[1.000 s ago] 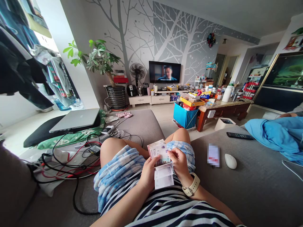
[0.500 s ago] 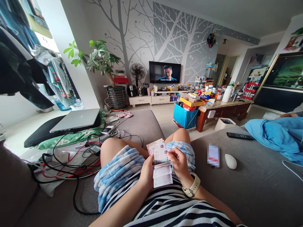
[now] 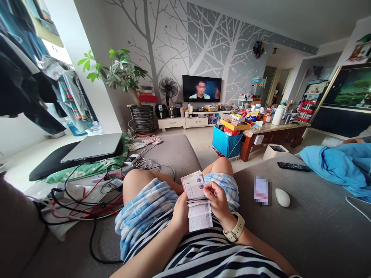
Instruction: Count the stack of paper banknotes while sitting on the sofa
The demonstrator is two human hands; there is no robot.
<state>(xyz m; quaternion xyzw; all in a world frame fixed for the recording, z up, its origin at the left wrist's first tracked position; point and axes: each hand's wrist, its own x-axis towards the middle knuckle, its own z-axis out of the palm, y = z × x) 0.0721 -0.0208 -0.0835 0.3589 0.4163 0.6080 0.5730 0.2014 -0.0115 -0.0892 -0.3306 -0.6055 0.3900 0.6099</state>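
A stack of pale pink-and-purple banknotes (image 3: 194, 189) is held over my lap, its notes fanned a little at the top. My left hand (image 3: 181, 211) is closed around the stack's left side. On the right edge, my right hand (image 3: 217, 199) pinches the notes between thumb and bent fingers; a cream watch is on that wrist. Below the stack, pale paper slips or note ends (image 3: 200, 217) hang down against my striped shirt. How they join the stack is hidden by the hands.
On the sofa at right are a white mouse (image 3: 282, 197), a blurred paper card (image 3: 261, 190), a black remote (image 3: 293, 166) and blue cloth (image 3: 339, 166). Tangled cables and a silver laptop (image 3: 93, 147) lie at left. A cluttered table (image 3: 275, 129) stands ahead.
The notes in my hands have shifted slightly, with another purple mark now showing on the stack. The lower slips sit slightly lower. The television picture is different.
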